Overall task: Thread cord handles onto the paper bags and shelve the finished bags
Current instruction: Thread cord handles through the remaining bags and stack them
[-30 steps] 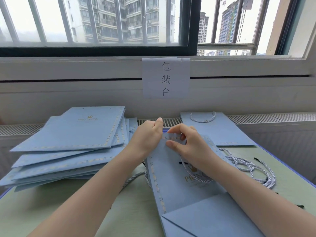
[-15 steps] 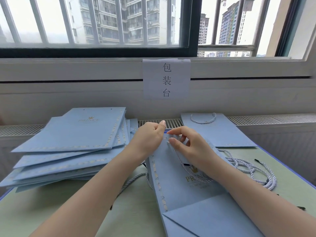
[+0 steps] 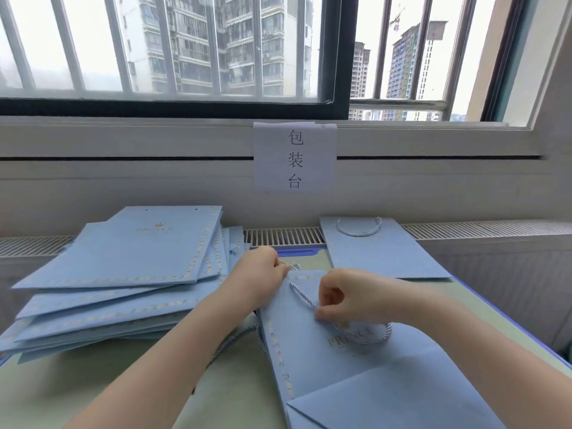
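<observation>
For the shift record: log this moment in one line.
step: threading cord | left hand: holds bag top | right hand: pinches cord | stack: waiting

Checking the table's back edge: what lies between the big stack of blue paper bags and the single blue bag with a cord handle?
In the head view, a white slatted vent and the blue table rim.

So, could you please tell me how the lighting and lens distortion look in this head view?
Head view: daylight through the window blows out the sky, yet the bag and both hands, left and right, stay evenly lit with soft shadows; the wide lens bows the sill and table edges; the cord looks slightly soft.
</observation>
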Motion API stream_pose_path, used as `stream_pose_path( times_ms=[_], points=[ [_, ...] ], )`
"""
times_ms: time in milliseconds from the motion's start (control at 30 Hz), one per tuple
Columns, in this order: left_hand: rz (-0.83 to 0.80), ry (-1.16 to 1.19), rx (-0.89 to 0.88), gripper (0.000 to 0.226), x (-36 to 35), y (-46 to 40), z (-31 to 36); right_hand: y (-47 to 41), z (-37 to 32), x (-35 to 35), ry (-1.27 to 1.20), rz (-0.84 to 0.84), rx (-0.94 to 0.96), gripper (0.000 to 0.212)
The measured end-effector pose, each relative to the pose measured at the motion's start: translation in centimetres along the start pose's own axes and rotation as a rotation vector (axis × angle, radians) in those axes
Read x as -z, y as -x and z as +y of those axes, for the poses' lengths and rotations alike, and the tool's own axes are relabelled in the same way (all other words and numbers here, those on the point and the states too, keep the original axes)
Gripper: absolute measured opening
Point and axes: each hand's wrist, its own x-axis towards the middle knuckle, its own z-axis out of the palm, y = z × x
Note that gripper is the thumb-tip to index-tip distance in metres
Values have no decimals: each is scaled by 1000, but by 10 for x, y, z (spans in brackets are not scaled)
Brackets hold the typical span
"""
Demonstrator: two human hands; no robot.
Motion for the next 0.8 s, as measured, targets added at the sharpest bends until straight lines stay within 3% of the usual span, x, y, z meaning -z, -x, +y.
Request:
stream_pose_path(
  times_ms=[133,367,500,600,633,700,800],
  points=[
    [-81,-68,-7,18,-4,-1,-1,5,11,-13,-7,153,4,16],
    [-137,-161,-22,15,-10,3,1,12,21,-8,-271,349,7,13],
    [-147,-200,-7,13,-16,3,0,14,21,0,-605,509,37,16],
    [-159,-140,-139,34,-14,7,9,17,20,7,-851,576,83,13],
    [-146,-92,-210,30,-13,9,14,17,20,8,-881,590,101,12],
    [-86,-5,-317,6,-13,13,22,17,21,8,-858,614,122,11],
    [-1,102,-319,25,-14,15,26,14,28,6,-702,658,93,8]
  ],
)
